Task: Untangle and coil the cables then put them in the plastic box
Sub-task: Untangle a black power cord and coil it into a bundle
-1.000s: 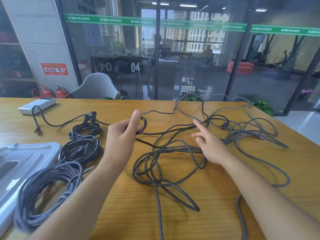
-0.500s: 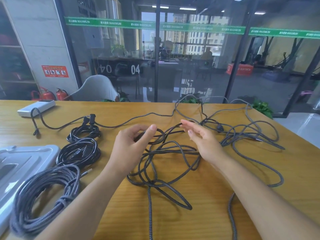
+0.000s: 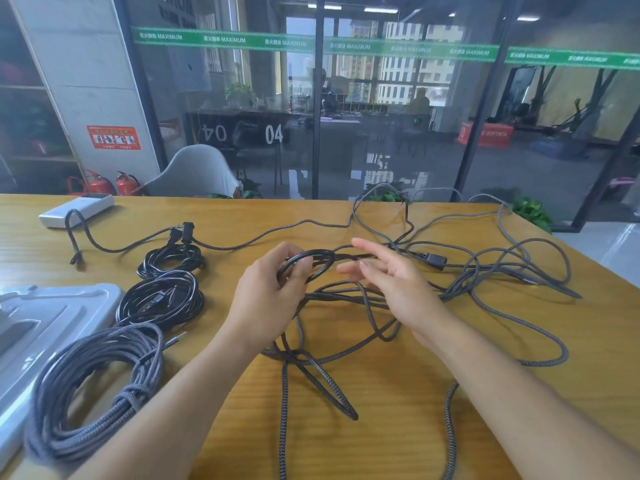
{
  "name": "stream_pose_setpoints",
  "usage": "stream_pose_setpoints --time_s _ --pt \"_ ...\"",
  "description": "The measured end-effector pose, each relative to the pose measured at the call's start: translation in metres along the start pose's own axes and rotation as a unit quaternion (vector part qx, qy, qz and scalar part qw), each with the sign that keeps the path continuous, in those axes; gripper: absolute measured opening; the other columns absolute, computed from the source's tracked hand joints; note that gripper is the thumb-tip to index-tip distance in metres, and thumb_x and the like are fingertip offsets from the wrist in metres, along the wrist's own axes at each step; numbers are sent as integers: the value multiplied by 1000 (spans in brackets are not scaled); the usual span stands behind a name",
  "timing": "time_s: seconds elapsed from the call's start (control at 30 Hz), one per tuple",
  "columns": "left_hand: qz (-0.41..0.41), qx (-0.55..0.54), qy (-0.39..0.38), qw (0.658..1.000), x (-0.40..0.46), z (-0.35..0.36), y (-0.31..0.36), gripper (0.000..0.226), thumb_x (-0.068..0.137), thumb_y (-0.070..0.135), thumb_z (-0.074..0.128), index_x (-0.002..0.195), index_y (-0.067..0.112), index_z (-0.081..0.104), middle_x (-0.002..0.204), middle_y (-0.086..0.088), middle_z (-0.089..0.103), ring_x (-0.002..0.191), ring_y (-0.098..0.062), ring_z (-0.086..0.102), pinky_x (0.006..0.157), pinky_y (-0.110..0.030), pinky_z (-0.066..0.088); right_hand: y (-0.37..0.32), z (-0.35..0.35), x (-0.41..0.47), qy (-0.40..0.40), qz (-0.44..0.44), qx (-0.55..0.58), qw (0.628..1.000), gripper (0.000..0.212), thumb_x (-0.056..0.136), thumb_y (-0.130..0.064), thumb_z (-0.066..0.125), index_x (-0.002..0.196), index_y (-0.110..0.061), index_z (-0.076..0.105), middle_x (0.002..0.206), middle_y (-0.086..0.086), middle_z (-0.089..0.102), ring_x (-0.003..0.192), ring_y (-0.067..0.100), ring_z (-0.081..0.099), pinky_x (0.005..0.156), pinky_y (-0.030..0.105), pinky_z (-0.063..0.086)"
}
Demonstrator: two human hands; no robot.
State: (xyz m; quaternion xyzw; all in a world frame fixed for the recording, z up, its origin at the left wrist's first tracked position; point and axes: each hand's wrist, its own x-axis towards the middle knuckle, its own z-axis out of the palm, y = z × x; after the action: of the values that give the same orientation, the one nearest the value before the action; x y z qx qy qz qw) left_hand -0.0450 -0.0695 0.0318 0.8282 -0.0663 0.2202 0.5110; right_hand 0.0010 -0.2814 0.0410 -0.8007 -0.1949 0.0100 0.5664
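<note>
Gripping black cable loop (image 3: 308, 265), left hand (image 3: 268, 299)

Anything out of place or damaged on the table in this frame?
No damage shows. The only disorder is the grey braided cable tangle, sprawled loose across the table. The left hand grips a small black loop; three coils lie beside the plastic box.

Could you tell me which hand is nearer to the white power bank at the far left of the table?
The left hand. It grips a small black cable loop mid-table, right of the power bank; the right hand is farther right still.
</note>
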Motion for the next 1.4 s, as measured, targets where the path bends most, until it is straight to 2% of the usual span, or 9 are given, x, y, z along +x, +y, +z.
stream_pose_setpoints --time_s 0.17,0.3,0.47,0.53,0.67,0.83,1.03,1.2,1.4 --pt "8 -16 -1 1000 -1 -4 6 25 107 31 55 88 16 61 63 -7 50 56 -14 40 59 -34 38 20 -14 9 9 74 -52 996 38 113 -35 39 149 -36 53 125 -18 69 118 2 62 118 43 41" --pt "10 -42 -56 997 -5 -2 13 26 107 26 54 85 16 61 61 -3 56 52 -11 41 53 -25 36 17 -11 8 38 39 -22 998 31 111 -43 43 133 -46 65 131 -23 66 131 -2 54 117 42 42" --pt "31 -28 -188 981 -5 -3 8 5 92 24 69 92 27 73 82 4 71 67 -21 59 65 -37 47 4 -17 3 78 -36 120 989 23 97 -33 64 112 -18 73 113 -4 78 111 11 68 98 37 53" --pt "21 0 -251 968 -7 -1 5 26 83 28 79 108 33 72 94 10 68 67 -11 55 65 -28 46 3 -16 1 68 -49 132 988 13 98 -17 67 111 -14 69 106 3 79 98 14 72 90 30 55" --pt "-6 -29 -320 947 -7 -6 3 63 75 44 77 135 45 57 108 10 55 77 -22 52 73 -30 45 5 -13 -2 19 -20 88 996 36 104 -12 61 137 -24 52 107 -1 79 85 11 70 85 24 55" --pt "-39 -88 -171 981 -6 -6 12 51 94 73 47 131 41 60 88 12 62 76 -1 55 75 -20 43 2 -14 -5 14 -55 61 997 33 104 -10 60 134 -25 64 106 -3 78 96 9 69 89 24 53" --pt "-103 -118 -31 987 -4 -7 21 60 99 69 28 110 32 74 61 -14 67 53 -13 56 60 -22 41 -5 -17 -15 -42 -97 40 994 33 100 -6 66 126 -26 72 104 0 79 104 15 72 96 30 56" --pt "-105 -53 -26 993 -1 -16 24 71 100 71 19 100 31 78 54 -18 65 70 -13 72 82 -15 35 -12 -11 -20 -107 -115 16 987 32 98 -8 68 127 -21 75 107 -2 78 105 23 71 97 36 56" --pt "-102 62 -49 992 1 -23 23 63 92 81 12 92 49 67 47 -4 61 66 -17 73 87 -35 55 -12 -16 -25 -121 -137 -23 983 30 95 -20 71 122 -31 77 98 0 77 95 29 61 93 38 52"
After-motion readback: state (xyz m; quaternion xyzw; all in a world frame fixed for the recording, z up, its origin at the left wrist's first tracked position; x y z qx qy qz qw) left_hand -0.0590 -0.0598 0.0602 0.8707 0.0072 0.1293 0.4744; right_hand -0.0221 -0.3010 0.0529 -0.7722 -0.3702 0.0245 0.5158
